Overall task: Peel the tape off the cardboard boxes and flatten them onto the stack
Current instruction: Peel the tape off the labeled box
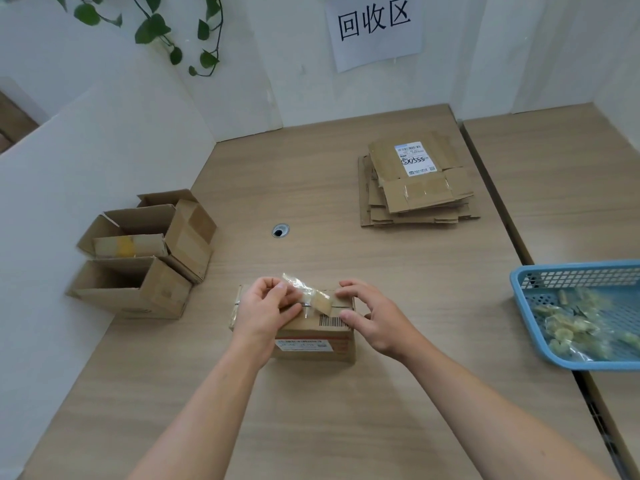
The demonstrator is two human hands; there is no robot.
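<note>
A small closed cardboard box (317, 344) with a barcode and a red-striped label sits on the wooden table in front of me. My left hand (265, 308) pinches a strip of clear tape (310, 295) that is partly lifted off the box top. My right hand (369, 315) rests on the box's right side, fingers spread over the top and holding it down. A stack of flattened boxes (417, 187) lies at the far right, the top one bearing a white shipping label.
Three open cardboard boxes (149, 251) stand against the white partition at the left. A blue plastic basket (519, 285) with crumpled tape sits at the right edge. A round cable hole (280, 230) is in the table's middle. A seam (498, 209) divides two tables.
</note>
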